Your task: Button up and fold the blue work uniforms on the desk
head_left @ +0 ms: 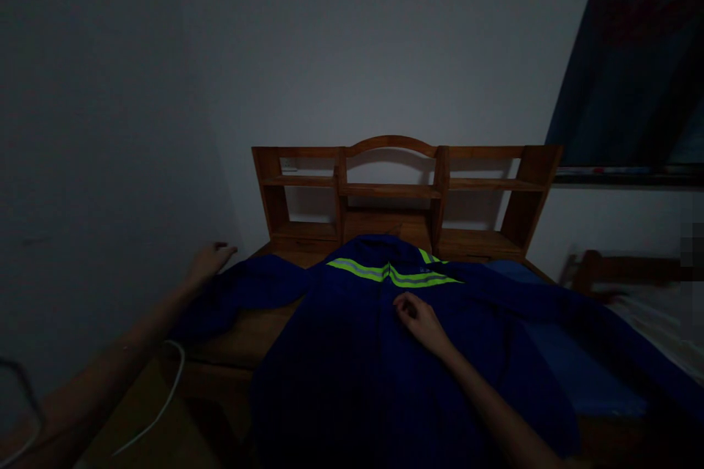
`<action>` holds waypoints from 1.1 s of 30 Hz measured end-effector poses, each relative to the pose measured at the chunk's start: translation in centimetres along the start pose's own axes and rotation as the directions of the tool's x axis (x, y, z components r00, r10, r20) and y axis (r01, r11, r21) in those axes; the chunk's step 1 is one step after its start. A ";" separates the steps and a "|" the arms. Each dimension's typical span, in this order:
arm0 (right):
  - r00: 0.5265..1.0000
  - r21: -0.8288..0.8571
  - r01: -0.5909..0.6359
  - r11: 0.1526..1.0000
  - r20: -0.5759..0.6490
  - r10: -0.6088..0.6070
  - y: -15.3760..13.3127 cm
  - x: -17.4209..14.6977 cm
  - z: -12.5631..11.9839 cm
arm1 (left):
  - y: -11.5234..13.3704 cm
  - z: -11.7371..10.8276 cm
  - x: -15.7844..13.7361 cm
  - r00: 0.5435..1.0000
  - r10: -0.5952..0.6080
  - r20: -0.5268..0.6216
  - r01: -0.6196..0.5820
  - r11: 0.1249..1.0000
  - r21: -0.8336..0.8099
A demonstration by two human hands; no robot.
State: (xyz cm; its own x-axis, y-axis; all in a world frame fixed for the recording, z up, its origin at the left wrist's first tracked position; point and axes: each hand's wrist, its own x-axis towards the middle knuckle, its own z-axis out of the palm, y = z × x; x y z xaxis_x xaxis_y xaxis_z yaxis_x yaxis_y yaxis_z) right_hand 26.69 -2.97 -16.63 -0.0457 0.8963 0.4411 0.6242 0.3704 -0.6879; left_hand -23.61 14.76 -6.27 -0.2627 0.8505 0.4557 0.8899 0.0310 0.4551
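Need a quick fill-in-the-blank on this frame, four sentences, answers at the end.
1. The jacket lying spread out is mostly ____.
2. The right hand is over the jacket's front, ____ the reflective band in the picture.
3. The left hand is beside one of the jacket's ____.
4. The shelf unit behind the jacket is made of ____.

Missing words: blue; below; sleeves; wood.

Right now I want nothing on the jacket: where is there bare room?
Bare wood shows between the sleeve near the left hand and the jacket's body. The lower left shelf looks bare, though dim. The jacket and right hand crowd the middle; at right, the other sleeve crosses a lighter blue surface.
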 end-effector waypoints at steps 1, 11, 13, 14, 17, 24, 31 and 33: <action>0.999 -0.042 -0.010 0.999 -0.035 0.008 0.2 0.7 -0.9 | 1.1 1.2 0.2 0.997 0.044 0.060 -0.044 0.999 -0.010; 0.950 -0.701 -0.287 0.653 -0.121 0.287 8.7 8.0 -14.3 | 12.3 14.5 -2.0 0.742 0.373 0.557 -0.418 0.907 -0.051; 0.939 -0.722 -0.301 0.623 -0.110 0.327 10.1 7.8 -14.7 | 12.6 15.4 -2.1 0.736 0.346 0.582 -0.408 0.912 -0.027; 0.934 -0.729 -0.307 0.611 -0.108 0.340 10.6 7.6 -14.7 | 12.7 15.6 -2.0 0.730 0.335 0.596 -0.406 0.914 -0.017; 0.927 -0.737 -0.332 0.589 -0.140 0.347 11.6 7.8 -15.1 | 12.6 15.7 -1.4 0.693 0.329 0.641 -0.415 0.909 -0.018; 0.894 -0.663 -0.446 0.602 -0.369 0.255 10.6 11.7 -22.1 | 13.7 13.2 3.2 0.848 0.269 0.456 -0.339 0.938 0.076; 0.793 -0.486 -0.401 0.776 -0.609 0.028 6.4 16.7 -26.5 | 17.9 8.9 8.7 0.986 0.166 -0.035 -0.169 0.971 -0.169; 0.767 -0.529 -0.371 0.764 -0.638 -0.070 6.1 17.8 -26.2 | 18.9 8.4 9.3 0.985 0.167 -0.046 -0.173 0.960 -0.219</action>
State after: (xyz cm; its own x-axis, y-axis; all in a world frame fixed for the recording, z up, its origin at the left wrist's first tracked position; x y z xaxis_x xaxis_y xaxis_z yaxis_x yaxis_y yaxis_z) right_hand 50.12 8.79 2.16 0.4194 0.5056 0.7540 0.9058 -0.1783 -0.3842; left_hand -6.09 27.68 0.18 -0.1273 0.8188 0.5597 0.8183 -0.2322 0.5258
